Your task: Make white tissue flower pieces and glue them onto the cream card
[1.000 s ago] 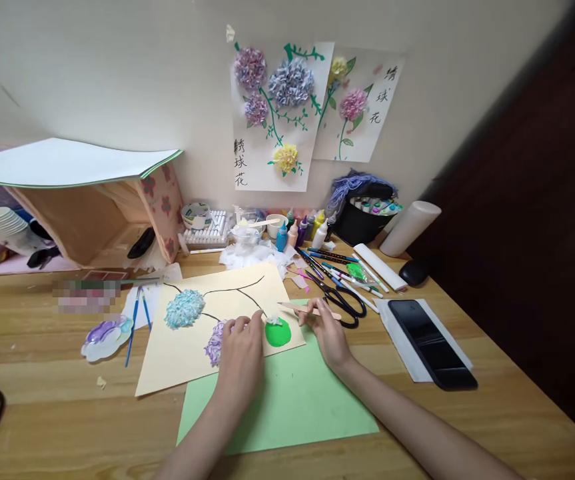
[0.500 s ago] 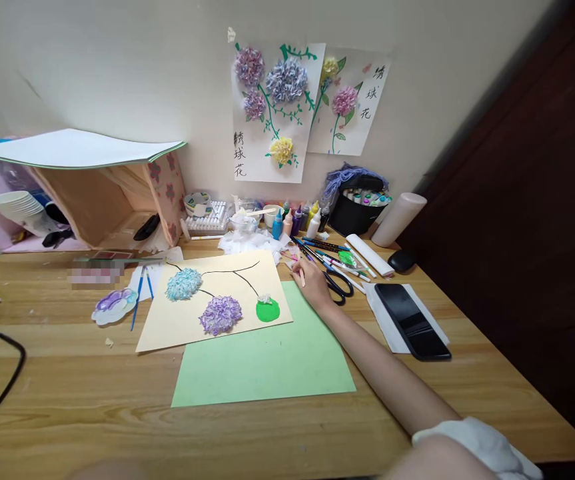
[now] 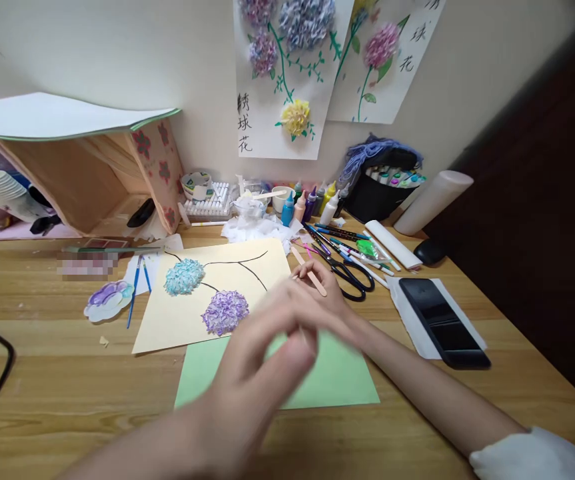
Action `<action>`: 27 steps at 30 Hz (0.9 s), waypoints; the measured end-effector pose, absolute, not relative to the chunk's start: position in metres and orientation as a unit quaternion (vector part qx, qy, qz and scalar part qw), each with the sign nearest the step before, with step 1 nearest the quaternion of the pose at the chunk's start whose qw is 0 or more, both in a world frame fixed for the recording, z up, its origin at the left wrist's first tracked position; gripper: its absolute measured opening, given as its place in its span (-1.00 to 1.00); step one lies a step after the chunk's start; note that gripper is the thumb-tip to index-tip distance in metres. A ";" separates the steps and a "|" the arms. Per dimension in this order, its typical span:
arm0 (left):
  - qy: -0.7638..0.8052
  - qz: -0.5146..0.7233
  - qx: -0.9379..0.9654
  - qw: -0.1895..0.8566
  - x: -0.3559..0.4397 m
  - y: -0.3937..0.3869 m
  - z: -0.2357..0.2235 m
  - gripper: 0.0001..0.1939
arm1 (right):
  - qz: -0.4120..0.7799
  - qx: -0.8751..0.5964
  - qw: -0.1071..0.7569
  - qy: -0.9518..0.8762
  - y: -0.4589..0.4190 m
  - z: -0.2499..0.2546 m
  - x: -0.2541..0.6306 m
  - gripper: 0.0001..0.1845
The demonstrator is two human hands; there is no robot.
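Observation:
My right hand (image 3: 324, 287) grips a wooden craft stick (image 3: 309, 271) at the right edge of the cream paper (image 3: 167, 323). In front of it, blurred by motion, my left hand (image 3: 272, 347) is raised with thumb and fingers curled into a pinch; what is between them cannot be made out. A blue textured paper flower (image 3: 184, 277) and a purple one (image 3: 225, 312) sit on the cream paper, joined by drawn black stems. My left hand hides the paper's lower right corner. Below lies a pale green sheet (image 3: 202, 373).
Black scissors (image 3: 362, 280) and several pens (image 3: 332, 247) lie right of my right hand. Beyond are paint bottles (image 3: 288, 210) and crumpled white tissue (image 3: 252, 230). A phone (image 3: 442, 323) rests at right; a paint palette (image 3: 110, 301) and brushes (image 3: 134, 293) at left.
My left hand has come in from below, over the papers, covering the green circle. My right hand still holds the craft stick, now more plainly seen. The view has shifted.

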State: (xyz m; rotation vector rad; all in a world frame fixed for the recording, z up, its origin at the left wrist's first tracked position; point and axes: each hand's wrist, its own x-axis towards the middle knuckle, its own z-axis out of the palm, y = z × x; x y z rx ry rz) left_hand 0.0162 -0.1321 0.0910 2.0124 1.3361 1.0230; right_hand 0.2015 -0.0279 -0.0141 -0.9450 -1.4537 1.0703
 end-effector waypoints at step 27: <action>0.625 0.194 0.707 0.267 0.032 -0.041 0.022 -0.78 | 0.445 -0.449 0.585 -0.508 -0.046 -0.011 0.213 -0.33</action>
